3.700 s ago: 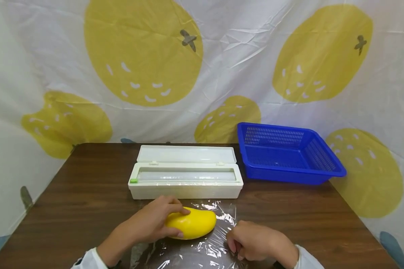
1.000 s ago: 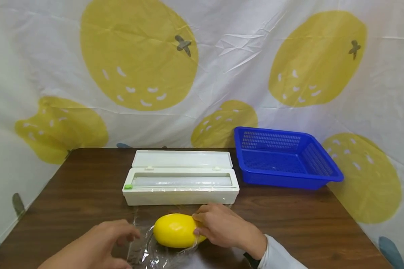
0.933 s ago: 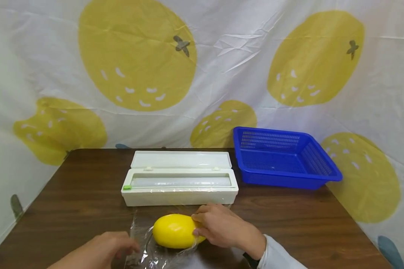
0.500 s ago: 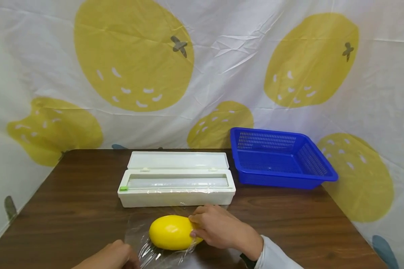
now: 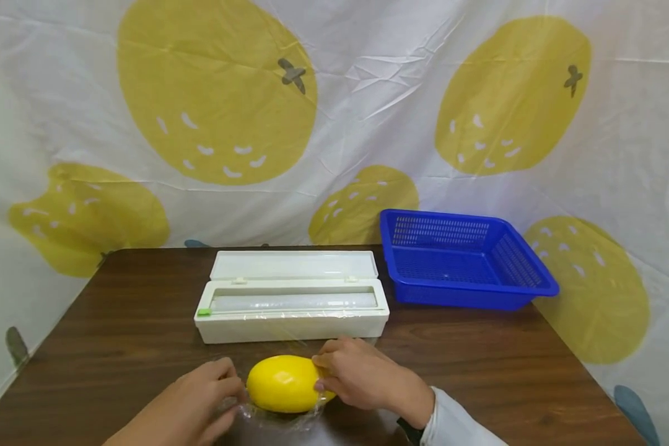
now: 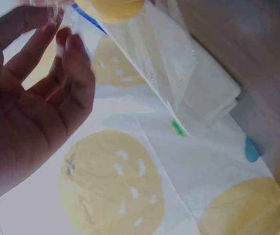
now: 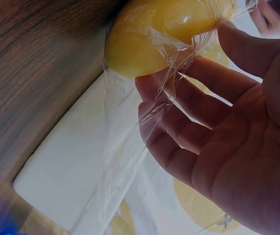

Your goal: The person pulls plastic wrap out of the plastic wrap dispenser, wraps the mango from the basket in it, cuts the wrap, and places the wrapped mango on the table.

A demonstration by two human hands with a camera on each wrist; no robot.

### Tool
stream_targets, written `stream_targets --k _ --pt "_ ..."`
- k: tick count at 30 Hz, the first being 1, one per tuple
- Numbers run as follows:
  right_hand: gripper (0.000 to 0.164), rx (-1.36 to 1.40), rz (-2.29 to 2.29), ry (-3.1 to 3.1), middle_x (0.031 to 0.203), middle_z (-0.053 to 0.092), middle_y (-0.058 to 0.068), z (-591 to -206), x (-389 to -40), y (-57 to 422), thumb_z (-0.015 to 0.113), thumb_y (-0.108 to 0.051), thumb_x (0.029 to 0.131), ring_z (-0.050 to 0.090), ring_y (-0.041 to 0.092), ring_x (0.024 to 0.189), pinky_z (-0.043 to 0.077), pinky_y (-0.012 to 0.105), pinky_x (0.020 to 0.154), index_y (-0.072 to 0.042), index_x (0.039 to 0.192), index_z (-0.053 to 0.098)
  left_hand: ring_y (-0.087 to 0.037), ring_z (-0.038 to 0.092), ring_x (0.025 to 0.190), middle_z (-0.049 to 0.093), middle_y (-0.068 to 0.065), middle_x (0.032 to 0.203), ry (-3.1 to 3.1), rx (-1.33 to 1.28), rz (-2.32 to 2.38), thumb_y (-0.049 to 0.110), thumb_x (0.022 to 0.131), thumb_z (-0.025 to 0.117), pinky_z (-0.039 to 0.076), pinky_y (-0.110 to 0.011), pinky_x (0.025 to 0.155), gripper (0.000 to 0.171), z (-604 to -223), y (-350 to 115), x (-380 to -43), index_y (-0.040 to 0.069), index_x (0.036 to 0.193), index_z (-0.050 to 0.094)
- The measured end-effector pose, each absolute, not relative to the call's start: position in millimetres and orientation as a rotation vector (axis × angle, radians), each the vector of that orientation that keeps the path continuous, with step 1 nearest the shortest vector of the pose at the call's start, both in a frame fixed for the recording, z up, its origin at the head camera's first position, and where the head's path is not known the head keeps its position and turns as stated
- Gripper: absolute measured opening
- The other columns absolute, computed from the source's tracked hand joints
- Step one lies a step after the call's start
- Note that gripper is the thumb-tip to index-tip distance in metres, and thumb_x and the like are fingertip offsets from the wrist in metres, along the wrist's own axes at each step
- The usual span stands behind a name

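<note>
A smooth yellow mango (image 5: 283, 384) lies on the table in front of the cling film dispenser (image 5: 290, 328). My right hand (image 5: 370, 379) grips its right end, thumb in front and fingers behind. In the right wrist view, crumpled cling film (image 7: 172, 81) covers that end and runs between the fingers. My left hand (image 5: 192, 399) is at the mango's left end, its fingertips pinching a gathered edge of the film. The left wrist view shows clear film at the fingertips of this hand (image 6: 32, 93). More film stretches back toward the dispenser, whose lid stands up behind the roll.
A blue plastic basket (image 5: 468, 297) stands at the back right, beside the dispenser. A green cutter slide (image 5: 204, 312) sits at the dispenser's left end. The brown wooden table (image 5: 122, 322) meets a fruit-print curtain (image 5: 357, 124) behind.
The left hand has let go of the mango and now lifts film at its left end. The right hand has moved from the film at the right onto the mango, now turned and shifted left.
</note>
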State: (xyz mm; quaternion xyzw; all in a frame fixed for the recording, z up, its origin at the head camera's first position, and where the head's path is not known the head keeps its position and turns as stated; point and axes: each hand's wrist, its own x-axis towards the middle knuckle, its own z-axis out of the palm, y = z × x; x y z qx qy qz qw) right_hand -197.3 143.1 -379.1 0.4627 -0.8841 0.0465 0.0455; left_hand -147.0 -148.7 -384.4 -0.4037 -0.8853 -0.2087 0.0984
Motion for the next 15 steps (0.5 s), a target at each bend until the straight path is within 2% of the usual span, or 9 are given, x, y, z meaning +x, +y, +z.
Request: stream_targets --k 5,15 --pt "0.033 1.411 0.153 -2.695 0.107 0.074 0.004 -381.0 -197.8 143.7 0.065 -0.032 0.095 0.064 0.017 0.094 0.058 0.034 0.082 -0.009 0.116 0.073 -0.004 0.047 0.072 0.055 0.01 0.083 -2.547 -1.162 -0.475 0.013 0.079 0.079 0.052 -0.024 0.057 0.011 -370.5 -130.8 -154.4 0.021 0.081 0.073" --pt "0.03 1.421 0.125 -2.658 0.105 0.074 0.003 -380.4 -198.0 143.0 0.066 -0.032 0.093 0.065 0.016 0.09 0.059 0.033 0.078 -0.012 0.114 0.074 -0.007 0.051 0.066 0.06 0.005 0.074 -2.693 -1.326 -0.444 0.003 0.081 0.072 0.055 -0.027 0.058 0.012 -354.5 -99.9 -181.3 0.014 0.075 0.072"
